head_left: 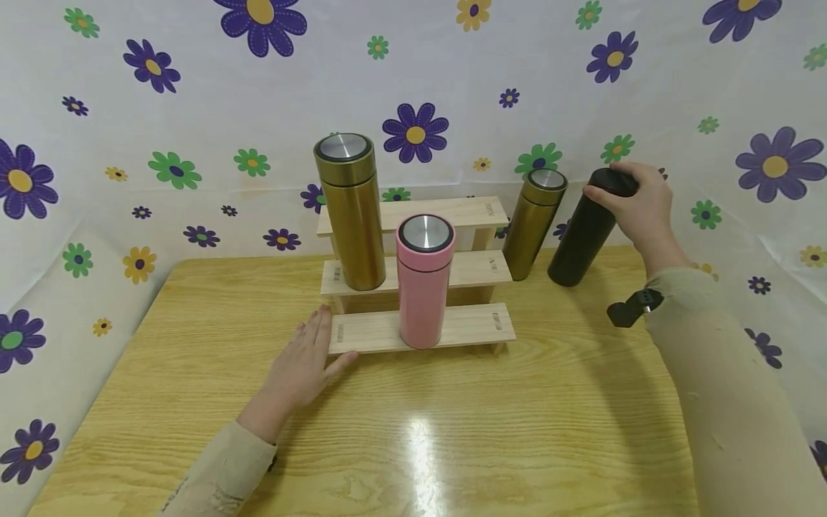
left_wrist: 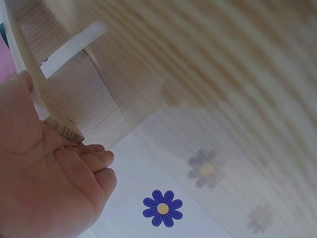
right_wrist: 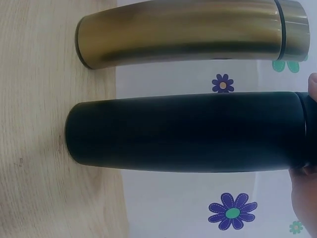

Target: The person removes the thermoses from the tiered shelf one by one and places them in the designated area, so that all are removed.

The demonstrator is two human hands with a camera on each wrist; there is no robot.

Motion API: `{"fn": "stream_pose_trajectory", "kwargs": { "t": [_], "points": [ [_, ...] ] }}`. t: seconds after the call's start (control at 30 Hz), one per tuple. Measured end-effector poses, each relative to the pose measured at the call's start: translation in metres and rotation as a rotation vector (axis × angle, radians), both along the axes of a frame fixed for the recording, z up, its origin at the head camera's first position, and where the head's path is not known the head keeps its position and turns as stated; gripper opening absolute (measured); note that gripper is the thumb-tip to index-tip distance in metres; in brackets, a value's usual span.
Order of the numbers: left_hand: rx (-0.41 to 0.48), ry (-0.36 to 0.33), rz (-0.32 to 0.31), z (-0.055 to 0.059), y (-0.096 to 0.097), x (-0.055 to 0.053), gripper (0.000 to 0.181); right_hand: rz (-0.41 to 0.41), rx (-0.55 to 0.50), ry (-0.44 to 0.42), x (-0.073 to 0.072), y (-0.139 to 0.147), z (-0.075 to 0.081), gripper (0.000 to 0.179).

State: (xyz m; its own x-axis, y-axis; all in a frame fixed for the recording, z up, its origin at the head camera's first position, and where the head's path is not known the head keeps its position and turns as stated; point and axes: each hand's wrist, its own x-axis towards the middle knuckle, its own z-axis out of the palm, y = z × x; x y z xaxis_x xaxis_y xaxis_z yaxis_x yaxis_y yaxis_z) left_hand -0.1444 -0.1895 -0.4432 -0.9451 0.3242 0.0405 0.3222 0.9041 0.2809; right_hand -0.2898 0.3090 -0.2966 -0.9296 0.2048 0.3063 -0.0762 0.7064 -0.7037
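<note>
Our left hand (head_left: 302, 371) touches the wooden rack (head_left: 474, 271) at 8 o'clock, fingers straight. Rack's got a gold bottle (head_left: 354, 226), with a pink bottle (head_left: 423, 298) at its 4 o'clock. Pink's 2 o'clock? Second gold bottle (head_left: 533, 230). At its 3, the black bottle (head_left: 581, 240), gripped up top by our right hand (head_left: 638, 199).

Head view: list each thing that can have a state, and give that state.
Wooden shelf: standing on the table.
Pink bottle: upright, capped, on the lowest step.
Left gold bottle: upright, capped, on the middle step.
Right gold bottle: upright, capped, on the table.
Black bottle: upright, capped.
Left hand: touching the shelf's left end.
Right hand: gripping the black bottle's top.
</note>
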Motion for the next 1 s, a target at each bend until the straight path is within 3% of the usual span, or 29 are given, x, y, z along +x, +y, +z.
{"fn": "stream_pose_trajectory", "kwargs": {
  "t": [0.7, 1.0],
  "points": [
    [-0.003, 0.008, -0.012, -0.001, 0.000, -0.002, 0.090, 0.000, 0.042, 0.003, 0.000, 0.003, -0.006, 0.075],
    [0.003, 0.001, -0.009, 0.000, 0.000, -0.001, 0.090, 0.017, 0.052, 0.100, 0.008, -0.018, 0.010, 0.064]
  ]
}}
